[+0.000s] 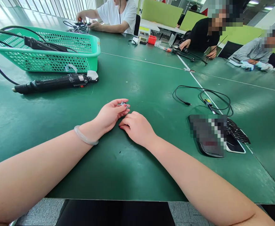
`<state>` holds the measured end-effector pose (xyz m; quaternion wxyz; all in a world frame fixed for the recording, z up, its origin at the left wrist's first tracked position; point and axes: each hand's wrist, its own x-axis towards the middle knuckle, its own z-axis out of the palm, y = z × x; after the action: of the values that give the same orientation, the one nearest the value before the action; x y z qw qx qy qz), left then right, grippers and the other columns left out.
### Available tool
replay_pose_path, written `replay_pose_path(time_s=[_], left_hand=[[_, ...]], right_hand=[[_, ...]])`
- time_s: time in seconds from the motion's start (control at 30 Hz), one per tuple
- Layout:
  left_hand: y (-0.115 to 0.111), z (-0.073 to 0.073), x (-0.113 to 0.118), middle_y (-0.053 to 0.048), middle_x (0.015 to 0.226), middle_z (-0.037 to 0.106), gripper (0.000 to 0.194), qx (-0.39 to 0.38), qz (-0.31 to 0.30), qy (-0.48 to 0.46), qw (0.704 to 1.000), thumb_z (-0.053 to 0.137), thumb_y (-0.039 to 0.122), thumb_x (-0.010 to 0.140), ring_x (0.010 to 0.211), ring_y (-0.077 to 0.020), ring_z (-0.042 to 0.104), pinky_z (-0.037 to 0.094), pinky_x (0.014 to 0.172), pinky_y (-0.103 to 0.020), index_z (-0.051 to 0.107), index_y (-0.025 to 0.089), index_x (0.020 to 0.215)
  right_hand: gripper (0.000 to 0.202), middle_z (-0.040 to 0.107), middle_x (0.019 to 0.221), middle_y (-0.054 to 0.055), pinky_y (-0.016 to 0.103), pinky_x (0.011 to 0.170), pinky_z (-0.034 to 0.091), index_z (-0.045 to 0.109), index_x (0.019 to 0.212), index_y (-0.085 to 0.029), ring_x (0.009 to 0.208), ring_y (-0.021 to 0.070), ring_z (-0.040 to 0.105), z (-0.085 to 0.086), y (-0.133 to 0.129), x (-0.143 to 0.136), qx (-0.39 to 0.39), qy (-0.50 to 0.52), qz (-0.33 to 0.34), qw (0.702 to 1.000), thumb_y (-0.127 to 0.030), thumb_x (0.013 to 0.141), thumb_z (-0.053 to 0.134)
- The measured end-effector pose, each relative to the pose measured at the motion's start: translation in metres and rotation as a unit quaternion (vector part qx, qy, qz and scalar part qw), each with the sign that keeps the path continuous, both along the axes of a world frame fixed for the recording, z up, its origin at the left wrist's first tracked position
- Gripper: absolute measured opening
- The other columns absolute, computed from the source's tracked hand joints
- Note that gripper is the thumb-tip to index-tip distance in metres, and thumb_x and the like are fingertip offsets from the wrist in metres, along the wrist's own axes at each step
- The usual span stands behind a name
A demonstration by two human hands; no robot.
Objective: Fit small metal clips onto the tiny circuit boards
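Between the thumb and fingers of my left hand (111, 114) are small silvery metal pieces (124, 104), too small to make out clearly; they may be screws. A pale bangle (85, 136) circles the left wrist. My right hand (138, 128) rests just beside it, low over the table, its fingers curled and pressed together. Whatever those fingers hold, if anything, is hidden. Farther off to the left, a black electric screwdriver (55, 83) with a cable lies on its side.
Behind the screwdriver stands a green mesh basket (90, 59) holding a black corded device (43, 44). On the right lie a looped cable (229, 102), a dark pouch (207, 138) and a phone (236, 146) on the green table (118, 175). Several people sit across the table.
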<state>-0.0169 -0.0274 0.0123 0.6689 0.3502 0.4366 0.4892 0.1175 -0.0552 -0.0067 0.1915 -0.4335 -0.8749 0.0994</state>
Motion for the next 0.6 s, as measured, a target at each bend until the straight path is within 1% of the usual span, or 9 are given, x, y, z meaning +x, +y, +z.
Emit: replay_pose_path(time_s=[0.07,0.13,0.2,0.27,0.33,0.43,0.6], left_hand=[[0.000,0.000,0.000,-0.006,0.085,0.067,0.018,-0.003,-0.002,0.005,1.000,0.059,0.005,0.083,0.070,-0.0077,0.062,0.051,0.076,-0.025,0.064,0.011,0.100],[0.000,0.000,0.000,-0.006,0.087,0.068,0.019,-0.005,-0.005,0.006,1.000,0.060,0.005,0.082,0.074,-0.0092,0.064,0.051,0.079,-0.026,0.064,0.011,0.099],[-0.001,-0.001,0.000,-0.006,0.087,0.068,0.019,0.001,-0.010,0.008,1.000,0.062,0.006,0.081,0.077,-0.0099,0.065,0.051,0.083,-0.027,0.064,0.011,0.100],[0.000,-0.002,0.000,-0.005,0.085,0.068,0.020,0.015,-0.017,0.011,1.000,0.064,0.006,0.080,0.078,-0.0098,0.065,0.051,0.086,-0.028,0.065,0.011,0.099],[-0.001,-0.004,0.000,-0.004,0.082,0.068,0.020,0.030,-0.025,0.017,0.999,0.066,0.007,0.078,0.077,-0.0093,0.064,0.051,0.087,-0.028,0.066,0.011,0.097],[-0.001,-0.006,0.000,-0.002,0.079,0.067,0.018,0.039,-0.035,0.025,0.998,0.067,0.007,0.077,0.074,-0.0083,0.063,0.051,0.086,-0.028,0.067,0.012,0.095],[0.000,-0.008,-0.001,0.000,0.074,0.066,0.018,0.048,-0.044,0.030,0.997,0.071,0.011,0.075,0.073,-0.0085,0.063,0.051,0.085,-0.029,0.068,0.013,0.093]], right_hand=[[0.016,0.072,0.085,0.003,0.033,0.078,0.044,0.072,0.080,-0.019,0.083,0.0188,0.055,0.001,0.000,0.001,0.006,-0.004,-0.001,1.000,-0.018,0.088,0.058],[0.016,0.072,0.085,0.003,0.032,0.076,0.045,0.070,0.079,-0.019,0.081,0.0184,0.057,0.002,0.000,0.004,0.017,0.021,-0.019,0.999,-0.017,0.088,0.057],[0.016,0.073,0.086,0.002,0.031,0.076,0.046,0.069,0.083,-0.021,0.081,0.0174,0.060,0.003,0.000,0.008,0.032,0.079,-0.058,0.995,-0.018,0.090,0.055],[0.016,0.074,0.088,0.001,0.030,0.076,0.048,0.069,0.088,-0.022,0.082,0.0162,0.064,0.004,0.000,0.011,0.054,0.152,-0.099,0.982,-0.018,0.091,0.054],[0.015,0.075,0.090,0.001,0.030,0.075,0.050,0.069,0.088,-0.022,0.082,0.0159,0.066,0.004,0.001,0.014,0.080,0.203,-0.124,0.968,-0.018,0.090,0.055],[0.013,0.075,0.089,0.001,0.031,0.073,0.052,0.070,0.085,-0.022,0.082,0.0168,0.067,0.003,0.002,0.016,0.103,0.224,-0.139,0.959,-0.020,0.088,0.057],[0.013,0.076,0.086,0.001,0.032,0.072,0.053,0.072,0.085,-0.023,0.078,0.0164,0.068,0.003,0.003,0.017,0.110,0.237,-0.151,0.953,-0.022,0.087,0.059]])
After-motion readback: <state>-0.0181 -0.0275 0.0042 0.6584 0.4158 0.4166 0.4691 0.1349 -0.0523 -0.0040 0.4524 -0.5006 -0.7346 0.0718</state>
